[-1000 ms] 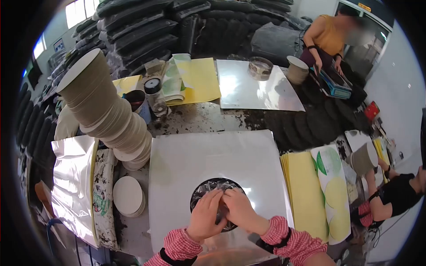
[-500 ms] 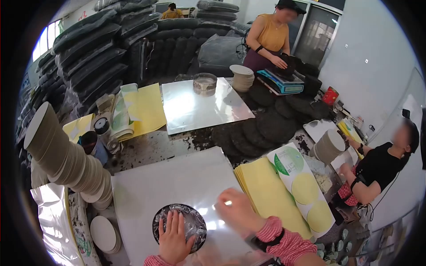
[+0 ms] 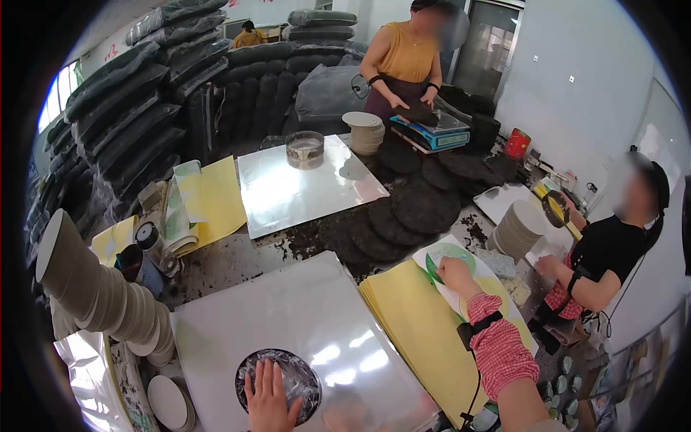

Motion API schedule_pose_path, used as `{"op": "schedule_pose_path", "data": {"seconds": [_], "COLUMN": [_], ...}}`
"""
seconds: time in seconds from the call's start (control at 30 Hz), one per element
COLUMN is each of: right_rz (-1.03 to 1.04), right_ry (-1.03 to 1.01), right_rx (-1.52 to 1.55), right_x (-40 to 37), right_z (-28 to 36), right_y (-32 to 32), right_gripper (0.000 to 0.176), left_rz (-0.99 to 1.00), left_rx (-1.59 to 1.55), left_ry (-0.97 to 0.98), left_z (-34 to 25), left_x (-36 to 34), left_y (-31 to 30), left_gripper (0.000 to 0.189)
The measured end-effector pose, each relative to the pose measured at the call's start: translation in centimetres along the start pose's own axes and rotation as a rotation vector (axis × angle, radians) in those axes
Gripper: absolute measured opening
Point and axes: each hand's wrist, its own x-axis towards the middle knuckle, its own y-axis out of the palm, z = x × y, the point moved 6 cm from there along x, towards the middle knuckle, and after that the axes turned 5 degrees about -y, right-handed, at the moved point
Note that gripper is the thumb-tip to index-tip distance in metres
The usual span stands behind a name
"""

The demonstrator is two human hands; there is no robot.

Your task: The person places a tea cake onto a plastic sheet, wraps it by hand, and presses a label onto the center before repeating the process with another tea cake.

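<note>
My left hand (image 3: 270, 399) lies flat with fingers spread on a round dark disc (image 3: 302, 381) wrapped in clear plastic. The disc rests on a shiny metal sheet (image 3: 252, 309). Over to the right, my right hand (image 3: 456, 275) is closed over the green-and-white end of a sheet of round labels (image 3: 445, 252); its fingertips are pinched together at the sheet, and what they hold is too small to make out. A stack of yellow paper (image 3: 410, 317) lies between the metal sheet and the label sheet.
Leaning stacks of round pale discs (image 3: 101, 288) stand at the left. Dark round cakes (image 3: 425, 205) lie beyond the sheets. A second metal sheet (image 3: 288, 194) carries a ring (image 3: 304, 150). One co-worker (image 3: 410, 54) stands at the back, another (image 3: 612, 245) at the right.
My right hand has moved right and forward, from above the metal sheet to the label sheet. My left hand stays on the wrapped disc. The view has shifted slightly.
</note>
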Motion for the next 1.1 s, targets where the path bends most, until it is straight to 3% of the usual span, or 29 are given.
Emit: {"op": "schedule_pose_path", "data": {"seconds": [0.1, 0.17, 0.3, 0.5, 0.57, 0.6, 0.7, 0.77, 0.8, 0.87, 0.93, 0.97, 1.0, 1.03, 1.07, 1.1], "right_rz": [-0.031, -0.284, -0.377, -0.422, -0.513, -0.506, -0.469, -0.545, -0.568, -0.571, -0.425, -0.292, -0.22, 0.001, -0.054, -0.076], "right_ry": [0.077, 0.131, 0.126, 0.109, 0.078, 0.082, 0.268, 0.111, -0.068, -0.13, -0.158, -0.305, -0.453, -0.443, -0.678, -0.799], "right_rx": [0.095, -0.037, -0.134, 0.11, 0.442, 0.443, 0.605, 0.795, 0.715, 1.054, 1.023, 1.127, 0.911, 1.006, 0.692, 0.678], "right_x": [-1.1, -2.3, -2.6, -1.5, -0.4, -0.5, -0.2, -2.5, -4.7, -10.2, -11.9, -11.7, -12.9, -15.5, -17.5, -18.4], "right_z": [1.7, 3.1, 4.3, 0.7, -1.6, -2.0, -2.4, 3.1, 6.3, 13.1, 18.8, 21.4, 24.4, 28.3, 32.1, 34.5], "right_y": [-1.0, -1.6, -1.9, -1.0, 0.5, 0.9, -1.9, -12.0, -17.7, -24.7, -22.1, -16.7, -11.3, -7.9, -6.4, -6.0], "right_gripper": [0.046, 0.053, 0.059, 0.041, 0.028, 0.028, 0.023, 0.02, 0.017, 0.024, 0.038, 0.051, 0.06, 0.069, 0.079, 0.085], "left_rz": [-0.014, -0.005, -0.019, -0.044, -0.048, -0.046, -0.105, -0.088, -0.063, -0.066, -0.066, -0.066, -0.094, -0.128, -0.148, -0.111], "left_rx": [0.003, -0.103, -0.109, -0.05, -0.05, -0.047, 0.059, -0.008, -0.081, -0.052, -0.077, -0.076, -0.042, -0.007, -0.004, -0.032], "left_ry": [0.014, 0.002, -0.004, 0.0, 0.003, 0.014, 0.015, -0.006, -0.017, -0.017, -0.037, -0.065, -0.071, -0.074, -0.094, -0.062], "left_z": [-0.1, 0.3, 0.5, 0.2, 0.1, -0.1, -0.2, 0.6, 0.9, 0.7, 0.7, 0.7, 0.6, 0.6, 0.8, 0.9], "left_x": [-0.1, -0.2, -0.3, -0.2, -0.2, -0.3, -0.4, 0.0, -0.3, -0.3, -0.2, -0.6, -0.7, -0.6, -0.4, -0.4], "left_y": [-0.1, 0.6, 0.8, 0.3, 0.1, 0.0, -0.5, 0.4, 1.2, 0.8, 0.8, 0.7, 0.4, 0.2, 0.2, 0.7], "left_gripper": [0.08, 0.082, 0.084, 0.08, 0.08, 0.08, 0.077, 0.081, 0.085, 0.084, 0.082, 0.082, 0.079, 0.075, 0.075, 0.072]}}
